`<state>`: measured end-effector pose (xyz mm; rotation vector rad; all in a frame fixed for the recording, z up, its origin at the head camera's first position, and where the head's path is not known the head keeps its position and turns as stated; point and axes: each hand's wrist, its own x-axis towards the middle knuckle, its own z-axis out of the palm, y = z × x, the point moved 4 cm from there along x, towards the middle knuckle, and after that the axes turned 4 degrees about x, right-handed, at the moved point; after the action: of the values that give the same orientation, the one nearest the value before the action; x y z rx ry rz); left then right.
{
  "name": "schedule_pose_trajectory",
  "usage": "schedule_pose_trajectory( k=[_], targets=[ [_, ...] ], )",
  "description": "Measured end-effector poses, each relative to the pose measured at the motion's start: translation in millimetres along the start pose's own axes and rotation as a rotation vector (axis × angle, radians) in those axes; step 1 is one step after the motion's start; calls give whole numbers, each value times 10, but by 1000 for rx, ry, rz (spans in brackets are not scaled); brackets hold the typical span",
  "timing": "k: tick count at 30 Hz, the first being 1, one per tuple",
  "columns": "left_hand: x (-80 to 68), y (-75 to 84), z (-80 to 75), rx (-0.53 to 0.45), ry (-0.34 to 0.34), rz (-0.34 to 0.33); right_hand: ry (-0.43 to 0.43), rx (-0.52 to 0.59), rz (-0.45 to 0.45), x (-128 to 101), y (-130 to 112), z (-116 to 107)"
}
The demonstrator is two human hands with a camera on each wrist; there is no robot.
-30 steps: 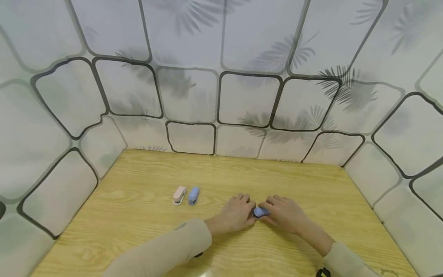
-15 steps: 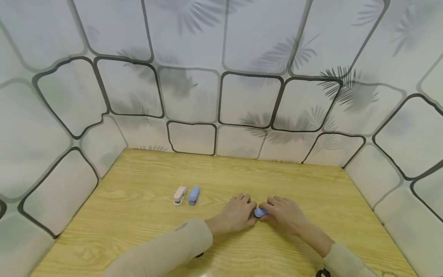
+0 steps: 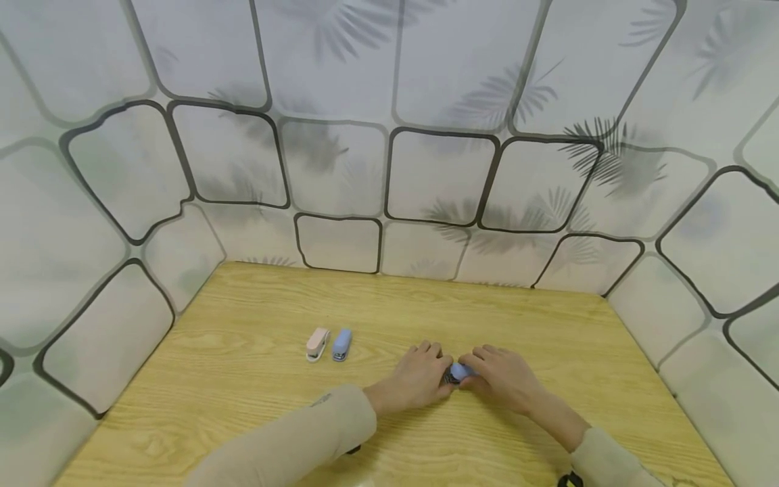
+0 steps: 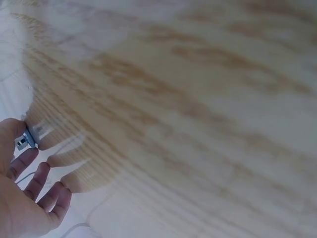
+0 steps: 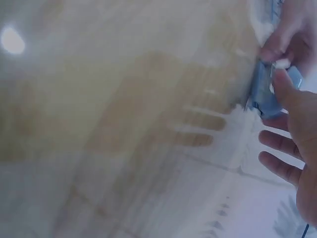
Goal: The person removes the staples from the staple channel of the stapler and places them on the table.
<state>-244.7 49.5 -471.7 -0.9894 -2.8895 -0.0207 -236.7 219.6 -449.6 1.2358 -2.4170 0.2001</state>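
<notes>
Both hands meet over the wooden table, right of its middle, at a small blue stapler (image 3: 461, 370). The right hand (image 3: 505, 380) holds its blue body, thumb pressed along the side in the right wrist view, where the stapler (image 5: 267, 94) shows its blue casing. From the other side, the left hand (image 3: 415, 376) pinches the stapler's end (image 4: 28, 139) between thumb and index finger. A dark metal part shows between the two hands in the head view. The fingers hide much of the stapler.
Left of the hands, a pink stapler (image 3: 317, 344) and a second blue stapler (image 3: 342, 345) stand side by side on the wooden table (image 3: 255, 379). Patterned cloth walls (image 3: 438, 176) enclose the table at the back and sides.
The hands stay nearly in place. More of the stapler's dark metal part shows between them now. The two staplers on the left have not moved on the table.
</notes>
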Motion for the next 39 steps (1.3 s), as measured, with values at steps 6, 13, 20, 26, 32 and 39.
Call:
schedule_pose_trajectory(
  k=[6, 13, 20, 26, 32, 39],
  targets=[
    [13, 10, 11, -1, -18, -12, -30, 60, 98, -50, 62, -6],
    [17, 18, -7, -12, 3, -13, -1, 62, 153, -102, 97, -25],
    [21, 20, -9, 5, 26, -9, 44, 17, 187, -111, 104, -134],
    [19, 30, -28, 12, 18, -14, -9, 25, 271, -158, 193, -145],
    [2, 48, -67, 31, 2, -16, -32, 28, 307, -171, 254, -165],
    [37, 53, -45, 18, 4, -14, -53, -4, 332, -230, 361, -160]
  ],
)
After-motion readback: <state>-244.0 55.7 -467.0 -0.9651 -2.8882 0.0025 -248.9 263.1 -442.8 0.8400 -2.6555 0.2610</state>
